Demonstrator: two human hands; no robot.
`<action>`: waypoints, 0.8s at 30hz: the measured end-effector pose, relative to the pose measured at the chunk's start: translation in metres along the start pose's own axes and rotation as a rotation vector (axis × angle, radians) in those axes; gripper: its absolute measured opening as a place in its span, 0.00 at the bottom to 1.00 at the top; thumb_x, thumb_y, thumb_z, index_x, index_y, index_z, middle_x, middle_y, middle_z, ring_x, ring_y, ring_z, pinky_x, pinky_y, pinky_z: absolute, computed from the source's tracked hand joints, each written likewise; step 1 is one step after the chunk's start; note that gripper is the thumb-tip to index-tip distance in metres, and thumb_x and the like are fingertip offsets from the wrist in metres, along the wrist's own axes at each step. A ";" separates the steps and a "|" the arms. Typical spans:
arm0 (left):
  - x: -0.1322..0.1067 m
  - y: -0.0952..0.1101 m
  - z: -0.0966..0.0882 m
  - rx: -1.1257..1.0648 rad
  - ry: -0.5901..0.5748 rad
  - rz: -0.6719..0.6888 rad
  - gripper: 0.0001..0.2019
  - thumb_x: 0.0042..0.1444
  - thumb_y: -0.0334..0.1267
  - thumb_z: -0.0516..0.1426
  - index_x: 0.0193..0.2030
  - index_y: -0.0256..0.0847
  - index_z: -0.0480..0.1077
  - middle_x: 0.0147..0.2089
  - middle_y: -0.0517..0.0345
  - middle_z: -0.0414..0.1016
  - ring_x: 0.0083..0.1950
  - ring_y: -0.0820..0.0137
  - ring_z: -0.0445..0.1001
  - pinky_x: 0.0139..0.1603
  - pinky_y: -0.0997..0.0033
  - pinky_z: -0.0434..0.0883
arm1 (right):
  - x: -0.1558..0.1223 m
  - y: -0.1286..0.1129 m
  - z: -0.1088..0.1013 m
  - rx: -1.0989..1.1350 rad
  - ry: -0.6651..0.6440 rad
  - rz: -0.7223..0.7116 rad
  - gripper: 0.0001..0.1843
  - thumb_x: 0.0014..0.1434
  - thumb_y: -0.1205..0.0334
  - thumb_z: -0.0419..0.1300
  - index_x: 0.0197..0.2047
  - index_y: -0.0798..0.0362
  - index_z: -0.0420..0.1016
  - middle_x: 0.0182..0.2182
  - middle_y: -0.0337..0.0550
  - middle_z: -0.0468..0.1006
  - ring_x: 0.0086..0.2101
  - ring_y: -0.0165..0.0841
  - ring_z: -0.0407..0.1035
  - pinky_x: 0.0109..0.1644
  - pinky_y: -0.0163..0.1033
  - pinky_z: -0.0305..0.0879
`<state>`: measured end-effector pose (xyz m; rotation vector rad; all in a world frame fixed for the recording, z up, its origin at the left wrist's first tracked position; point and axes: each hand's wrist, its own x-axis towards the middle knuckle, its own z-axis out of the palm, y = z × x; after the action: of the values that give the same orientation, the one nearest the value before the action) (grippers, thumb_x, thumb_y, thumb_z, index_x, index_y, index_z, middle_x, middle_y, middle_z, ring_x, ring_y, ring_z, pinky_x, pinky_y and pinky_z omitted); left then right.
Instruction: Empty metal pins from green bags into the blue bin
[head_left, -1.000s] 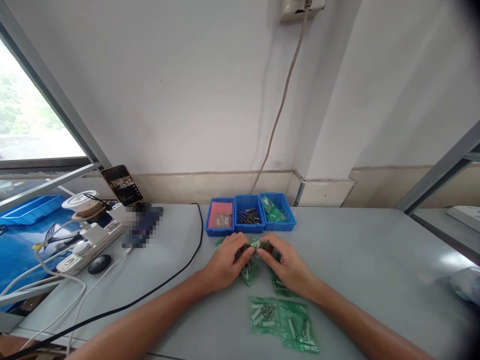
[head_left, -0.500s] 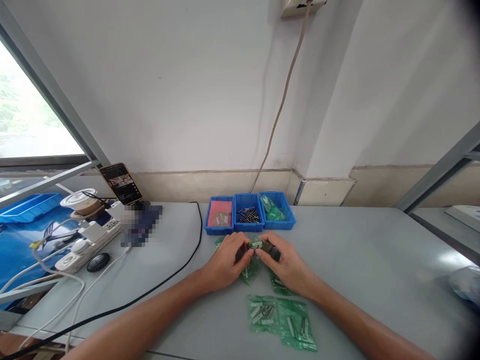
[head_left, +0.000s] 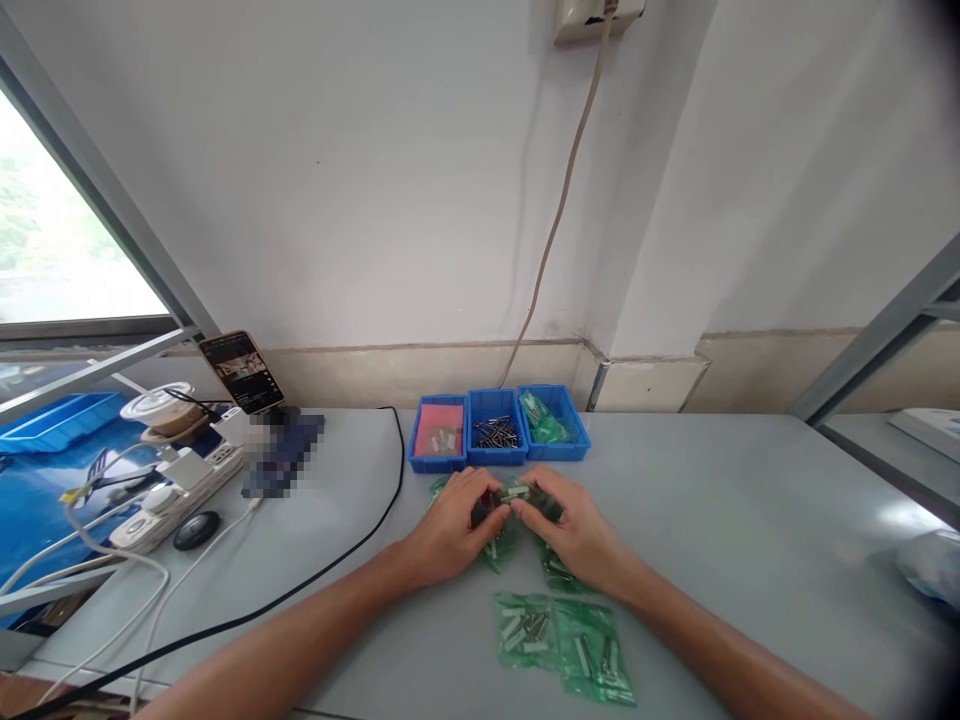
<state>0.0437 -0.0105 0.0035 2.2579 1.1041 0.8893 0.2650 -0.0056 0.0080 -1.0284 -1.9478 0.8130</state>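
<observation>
My left hand [head_left: 450, 525] and my right hand [head_left: 574, 530] meet over the grey table [head_left: 735, 520], fingertips pinched together on a small green plastic bag [head_left: 516, 492] of metal parts. More green bags lie under and around the hands, one of them [head_left: 496, 548] below my left fingers. Two flat green bags [head_left: 562, 640] of metal pins lie nearer to me. Behind the hands stand three small blue bins: the left bin [head_left: 440, 432] with a pink sheet, the middle bin [head_left: 496, 430] with dark metal pins, the right bin [head_left: 551, 422] with green bags.
A black cable [head_left: 330, 570] curves across the table's left part. Further left are a white power strip [head_left: 176, 480] with plugs, a propped phone [head_left: 241, 370], a round black object [head_left: 196, 528] and a blue tray [head_left: 52, 420]. A beige cord [head_left: 559, 200] hangs down the wall.
Both hands stay pinched on the small green bag, with the fingertips drawn slightly closer together. The view has shifted a little.
</observation>
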 end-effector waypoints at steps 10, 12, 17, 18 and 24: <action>0.001 0.002 -0.002 0.025 -0.035 -0.015 0.12 0.76 0.45 0.49 0.42 0.42 0.66 0.41 0.56 0.71 0.42 0.65 0.67 0.45 0.65 0.64 | 0.000 0.002 -0.001 0.078 0.015 0.028 0.14 0.73 0.48 0.56 0.43 0.48 0.73 0.36 0.39 0.74 0.37 0.36 0.67 0.40 0.39 0.64; 0.000 0.004 -0.003 0.028 -0.041 -0.012 0.12 0.76 0.45 0.49 0.43 0.42 0.66 0.40 0.57 0.71 0.43 0.65 0.67 0.46 0.64 0.64 | 0.001 0.002 -0.001 0.073 0.016 0.022 0.15 0.74 0.48 0.55 0.39 0.49 0.71 0.34 0.38 0.72 0.36 0.35 0.66 0.39 0.38 0.63; 0.000 0.002 -0.002 -0.023 -0.013 -0.032 0.13 0.76 0.47 0.48 0.48 0.43 0.68 0.43 0.55 0.73 0.44 0.64 0.69 0.49 0.64 0.66 | 0.001 0.004 -0.001 0.093 0.013 0.037 0.15 0.74 0.48 0.55 0.39 0.49 0.71 0.34 0.37 0.72 0.35 0.34 0.66 0.40 0.38 0.64; 0.000 0.001 -0.001 -0.043 -0.001 -0.042 0.14 0.77 0.48 0.48 0.50 0.43 0.69 0.44 0.54 0.74 0.45 0.64 0.70 0.49 0.64 0.67 | 0.001 0.005 -0.001 0.099 0.011 0.041 0.14 0.74 0.48 0.56 0.43 0.48 0.72 0.36 0.38 0.74 0.36 0.35 0.67 0.42 0.39 0.65; 0.000 -0.003 0.002 -0.107 0.077 -0.078 0.15 0.77 0.49 0.47 0.51 0.43 0.69 0.47 0.53 0.76 0.48 0.63 0.74 0.51 0.64 0.69 | -0.001 0.007 0.002 0.142 0.022 0.091 0.15 0.73 0.48 0.57 0.57 0.44 0.68 0.35 0.37 0.73 0.36 0.37 0.69 0.41 0.40 0.66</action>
<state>0.0430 -0.0090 0.0002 2.0958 1.1419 0.9870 0.2661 -0.0034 0.0012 -1.0423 -1.8075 0.9720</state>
